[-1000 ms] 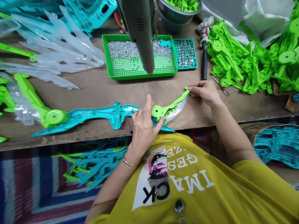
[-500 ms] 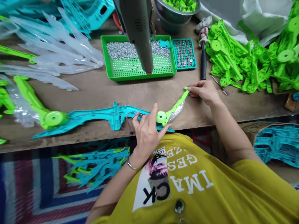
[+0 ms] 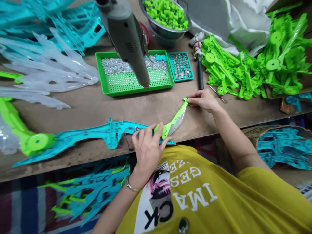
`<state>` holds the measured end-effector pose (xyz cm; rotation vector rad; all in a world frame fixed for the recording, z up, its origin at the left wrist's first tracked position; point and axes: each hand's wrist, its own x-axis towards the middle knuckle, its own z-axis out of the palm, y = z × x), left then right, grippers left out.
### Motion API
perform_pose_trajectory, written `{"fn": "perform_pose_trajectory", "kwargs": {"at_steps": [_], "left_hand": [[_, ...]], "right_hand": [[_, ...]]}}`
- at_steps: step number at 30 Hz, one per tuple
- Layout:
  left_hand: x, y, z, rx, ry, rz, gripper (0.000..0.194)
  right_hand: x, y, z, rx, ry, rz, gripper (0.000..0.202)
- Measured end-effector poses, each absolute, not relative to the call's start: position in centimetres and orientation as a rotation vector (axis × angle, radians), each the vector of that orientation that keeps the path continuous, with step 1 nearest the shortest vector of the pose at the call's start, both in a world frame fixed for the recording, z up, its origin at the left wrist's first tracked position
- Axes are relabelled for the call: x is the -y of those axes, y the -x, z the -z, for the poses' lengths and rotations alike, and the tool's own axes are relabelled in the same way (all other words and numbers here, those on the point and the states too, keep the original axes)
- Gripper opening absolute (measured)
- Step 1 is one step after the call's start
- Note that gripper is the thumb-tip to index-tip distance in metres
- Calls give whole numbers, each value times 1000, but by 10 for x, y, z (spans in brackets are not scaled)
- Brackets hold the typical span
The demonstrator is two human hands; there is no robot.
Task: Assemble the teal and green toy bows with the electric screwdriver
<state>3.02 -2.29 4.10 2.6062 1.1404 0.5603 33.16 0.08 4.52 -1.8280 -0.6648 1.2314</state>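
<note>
A blue plastic toy bow frame [image 3: 85,134] lies along the front of the bench, thin red and blue wires at its middle. A green curved limb [image 3: 179,113] with a clear plastic blade [image 3: 177,125] beneath it sits at its right end. My left hand [image 3: 147,146] is over that end, fingers curled on the frame, index finger and thumb at the limb's round hub, which they partly hide. My right hand [image 3: 203,100] pinches the limb's far tip. At the frame's left end is another green limb [image 3: 39,142] with a round hub.
A grey electric screwdriver [image 3: 129,45] hangs above a green tray [image 3: 109,92] of screws. Beside it are a small teal tray [image 3: 180,66] of metal discs, a black-handled hammer [image 3: 200,74] and a thin screwdriver [image 3: 218,94]. Green parts [image 3: 243,71] pile at right; translucent blades [image 3: 56,61] at left.
My left index finger has come down onto the green hub, covering more of it. My right hand still pinches the limb's tip. The whole view has shifted, so the bench sits lower and further left.
</note>
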Motion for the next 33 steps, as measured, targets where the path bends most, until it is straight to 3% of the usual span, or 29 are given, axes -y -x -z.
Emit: {"fn": "perform_pose_trajectory", "kwargs": {"at_steps": [6,12,17,25,33], "left_hand": [[31,-43,-41,-1232,-2605,-388,50],[32,-50,-30,-1078,-2586,-442,63],[26,-49,-33,-1034,-2625,-215,59],[21,-47,-29,-987,-2642,-242,61],[17,-41,-22,-937,-2645,-326,62]], "right_hand": [[-6,-334,-44,701,1850,-1236,35],[-11,-336,-45,704,1916,-1262,40],[-16,-337,-48,759,1971,-1311,38],[-13,-339,-45,904,1941,-1266,31],[10,-311,-45,362,1512,-1511,32]]}}
